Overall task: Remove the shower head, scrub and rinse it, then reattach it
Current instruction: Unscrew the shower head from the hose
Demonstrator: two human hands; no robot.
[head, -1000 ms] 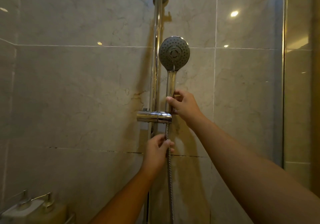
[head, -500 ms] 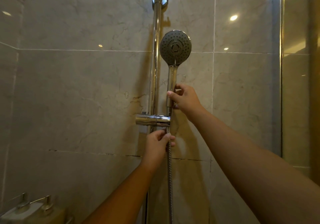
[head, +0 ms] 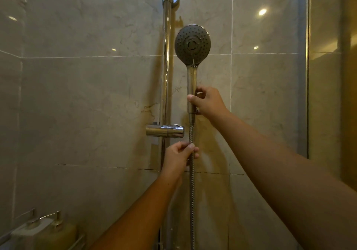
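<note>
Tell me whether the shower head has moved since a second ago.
Yes, upward: the shower head is lifted clear above the holder it sat in.

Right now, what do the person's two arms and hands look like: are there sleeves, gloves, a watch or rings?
Both are bare. The left hand and the right hand wear no gloves, and no ring shows on the visible fingers. The left forearm and the right forearm show no sleeve, watch or bracelet up to the picture's edge.
</note>
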